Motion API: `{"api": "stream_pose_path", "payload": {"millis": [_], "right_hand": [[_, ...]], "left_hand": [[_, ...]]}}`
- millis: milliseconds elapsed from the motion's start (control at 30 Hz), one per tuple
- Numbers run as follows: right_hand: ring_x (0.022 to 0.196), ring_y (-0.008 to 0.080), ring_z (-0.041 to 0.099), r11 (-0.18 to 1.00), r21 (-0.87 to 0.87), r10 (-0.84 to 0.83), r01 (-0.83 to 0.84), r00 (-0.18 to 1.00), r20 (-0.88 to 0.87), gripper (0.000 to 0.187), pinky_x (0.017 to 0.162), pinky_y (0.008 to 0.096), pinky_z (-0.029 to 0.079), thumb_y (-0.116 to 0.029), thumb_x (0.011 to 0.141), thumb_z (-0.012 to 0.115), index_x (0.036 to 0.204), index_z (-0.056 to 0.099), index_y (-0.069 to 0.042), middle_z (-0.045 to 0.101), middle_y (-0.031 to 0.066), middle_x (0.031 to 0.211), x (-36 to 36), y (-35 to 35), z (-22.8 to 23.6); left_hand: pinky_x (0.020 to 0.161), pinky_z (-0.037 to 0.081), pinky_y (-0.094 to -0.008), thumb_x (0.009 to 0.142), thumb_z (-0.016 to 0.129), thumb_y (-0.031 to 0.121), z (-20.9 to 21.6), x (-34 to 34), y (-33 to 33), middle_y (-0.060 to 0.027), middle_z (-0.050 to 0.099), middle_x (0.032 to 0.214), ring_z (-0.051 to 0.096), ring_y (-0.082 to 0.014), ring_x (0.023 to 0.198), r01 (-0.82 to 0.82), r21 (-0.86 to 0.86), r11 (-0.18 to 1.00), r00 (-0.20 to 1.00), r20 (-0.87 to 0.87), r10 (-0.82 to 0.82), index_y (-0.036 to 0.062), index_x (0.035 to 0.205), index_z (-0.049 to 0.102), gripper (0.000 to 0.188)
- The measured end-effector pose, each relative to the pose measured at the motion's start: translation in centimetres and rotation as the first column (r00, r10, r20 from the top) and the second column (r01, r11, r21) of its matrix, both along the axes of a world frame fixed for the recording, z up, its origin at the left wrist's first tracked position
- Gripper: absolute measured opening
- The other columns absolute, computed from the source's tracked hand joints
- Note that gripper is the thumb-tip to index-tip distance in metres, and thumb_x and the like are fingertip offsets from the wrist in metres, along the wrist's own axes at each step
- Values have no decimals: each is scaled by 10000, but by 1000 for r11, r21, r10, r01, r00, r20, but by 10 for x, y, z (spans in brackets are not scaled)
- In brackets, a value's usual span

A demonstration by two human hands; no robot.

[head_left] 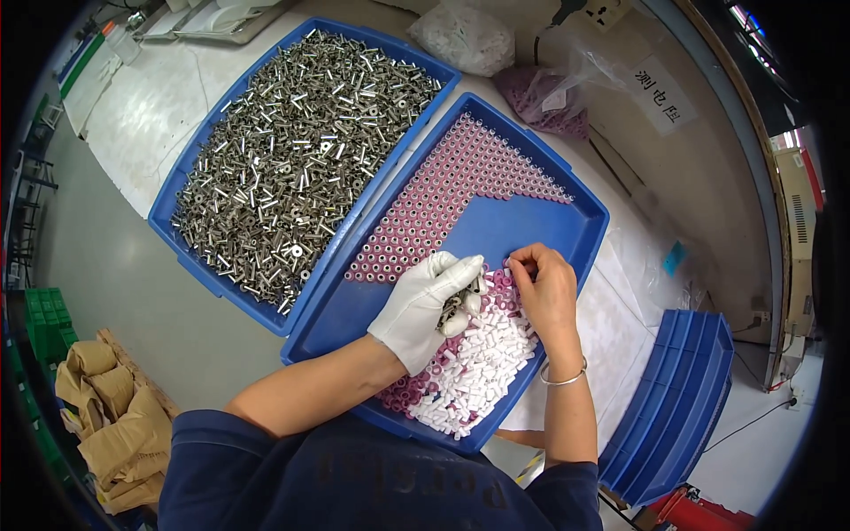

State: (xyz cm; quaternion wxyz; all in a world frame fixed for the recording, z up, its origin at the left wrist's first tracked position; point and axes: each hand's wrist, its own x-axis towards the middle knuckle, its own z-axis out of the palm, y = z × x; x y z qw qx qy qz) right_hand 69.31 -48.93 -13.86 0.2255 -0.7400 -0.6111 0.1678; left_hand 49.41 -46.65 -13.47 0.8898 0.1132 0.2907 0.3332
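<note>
My left hand (416, 305), in a white glove, is closed around several small metal sleeves (453, 310) above the blue tray (509, 232). To its right, my bare right hand (547, 296) has thumb and forefinger pinched close to loose pink rings; what lies between the fingertips is too small to make out. Beneath both hands is a heap of short white tubes (487, 354), with loose pink rings (403, 394) along its edges. Pink ring-shaped pieces (421, 208) stand in close rows over the tray's far and left parts, many with metal showing in their centres.
A second blue tray (197, 265) at the left is full of loose metal sleeves (301, 159). Clear bags of white pieces (465, 37) and pink pieces (549, 102) lie at the back. Stacked blue trays (673, 398) stand right; brown paper sacks (119, 425) sit lower left.
</note>
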Motion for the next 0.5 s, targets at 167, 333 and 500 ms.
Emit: {"api": "stream_pose_path", "payload": {"millis": [167, 333, 500], "right_hand": [[691, 178, 582, 996, 0, -93, 94, 988, -126, 70, 646, 292, 483, -25, 803, 708, 870, 689, -30, 696, 70, 816, -19, -5, 21], [706, 169, 586, 930, 365, 150, -49, 955, -256, 155, 692, 277, 494, 52, 747, 735, 877, 675, -6, 700, 77, 850, -44, -16, 46], [768, 188, 599, 839, 499, 334, -219, 930, -152, 227, 730, 286, 502, 78, 712, 740, 899, 672, -33, 715, 72, 919, -52, -17, 49]], "left_hand": [[430, 365, -147, 1021, 604, 188, -1, 1, -1, -43, 631, 853, 562, -46, 645, -14, -20, 1000, 999, -43, 13, 97, 962, 543, 124], [379, 320, -153, 997, 650, 188, 8, 3, 1, -33, 613, 729, 514, -32, 517, -72, -86, 994, 992, -106, 63, 136, 806, 467, 269], [379, 308, -154, 986, 662, 188, 7, 3, 0, -21, 603, 698, 493, -33, 496, -30, -53, 998, 995, -94, 25, 137, 815, 491, 248]]}}
